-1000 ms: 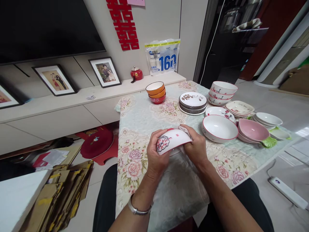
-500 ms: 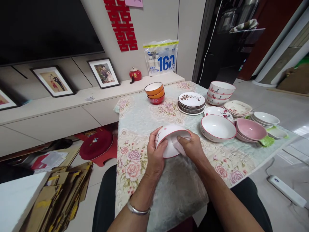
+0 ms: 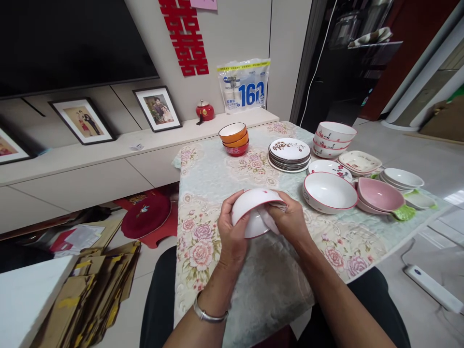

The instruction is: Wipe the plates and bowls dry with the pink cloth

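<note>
A white bowl (image 3: 250,205) with a red rim is held tilted above the near part of the table, its opening toward me. My left hand (image 3: 232,227) grips its left side, thumb inside the rim and fingers around the outside. My right hand (image 3: 290,217) is closed on a white cloth (image 3: 270,221), pressed to the bowl's inner right side; its fingertips are partly hidden. Right of my hands stands another red-rimmed white bowl (image 3: 329,191), upright on the flowered tablecloth (image 3: 199,232).
Orange and red bowls (image 3: 232,137) are stacked at the back. Rightward stand brown-patterned plates (image 3: 289,151), stacked white bowls (image 3: 334,137), square dishes (image 3: 359,161), pink leaf-shaped dishes (image 3: 380,193) and small white bowls (image 3: 403,176). Flattened cardboard (image 3: 87,295) lies on the floor at left.
The bowl has turned in my left hand, so its outer pattern shows differently. My right hand has pushed the cloth a little deeper inside. The view has shifted slightly.
</note>
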`<state>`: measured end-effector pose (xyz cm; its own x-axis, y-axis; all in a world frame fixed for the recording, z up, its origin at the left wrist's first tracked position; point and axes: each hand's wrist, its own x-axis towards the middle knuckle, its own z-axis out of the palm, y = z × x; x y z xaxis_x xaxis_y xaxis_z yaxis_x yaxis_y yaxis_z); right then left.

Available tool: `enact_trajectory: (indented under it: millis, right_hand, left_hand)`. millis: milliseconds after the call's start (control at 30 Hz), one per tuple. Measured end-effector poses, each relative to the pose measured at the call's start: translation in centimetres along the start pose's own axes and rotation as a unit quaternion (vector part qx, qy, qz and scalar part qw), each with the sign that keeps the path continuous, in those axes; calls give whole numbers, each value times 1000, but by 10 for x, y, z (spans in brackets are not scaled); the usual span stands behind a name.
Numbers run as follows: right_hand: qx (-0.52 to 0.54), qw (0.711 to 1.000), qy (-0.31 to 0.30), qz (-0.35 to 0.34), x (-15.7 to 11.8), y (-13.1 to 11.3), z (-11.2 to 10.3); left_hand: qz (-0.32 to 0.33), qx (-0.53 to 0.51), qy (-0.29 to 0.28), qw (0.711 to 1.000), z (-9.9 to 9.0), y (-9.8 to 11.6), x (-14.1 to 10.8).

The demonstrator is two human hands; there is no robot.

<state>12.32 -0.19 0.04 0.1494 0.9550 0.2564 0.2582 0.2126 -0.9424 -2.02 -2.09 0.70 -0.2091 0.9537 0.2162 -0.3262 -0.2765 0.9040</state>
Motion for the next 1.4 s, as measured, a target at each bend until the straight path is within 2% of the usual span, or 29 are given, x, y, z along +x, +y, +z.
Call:
enact_trajectory:
  millis: [133,267,367,500,567,633,733,833,933,1067,1200,1400]
  right_hand:
    - [100,989,-60,94,-2,2,7]
    - [110,984,-56,127,-3,5,8]
    - [53,995,-11,86,-1,6,2]
    - [-56,997,34,-32,0,5,-5]
    - [-102,991,43,-77,0,5,-6]
    - [-117,988,43,-92,-1,3,-6]
    - [-73,995,28,-56,-1,1,-4]
    - [7,1000,-13,11,0,-1,-1]
    - [71,993,-57,73,-2,0,4]
    - [114,979,-109,126,-5,1,7]
    - [65,978,-141,137,-5,-2,5]
    - [15,979,-178,101,-2,-7,-5]
  left_hand:
    - [-68,-100,48,991,3,-3,3]
    - [-90,-100,30,991,3,-3,3]
    - [-65,-13,-16,998,0,-3,3]
    - [43,144,-84,985,-3,4,3]
    - [76,185,-105,974,-3,9,3]
    - [88,188,-105,972,-3,11,3]
    - [64,135,-74,986,-3,7,0]
    - [4,32,-7,999,-1,0,-1]
    - [-51,-61,44,996,2,-2,1]
    - [-83,-115,75,987,4,0,5]
    - [-111,-146,96,978,2,-3,8]
    - [-140,-161,100,972,1,-6,9]
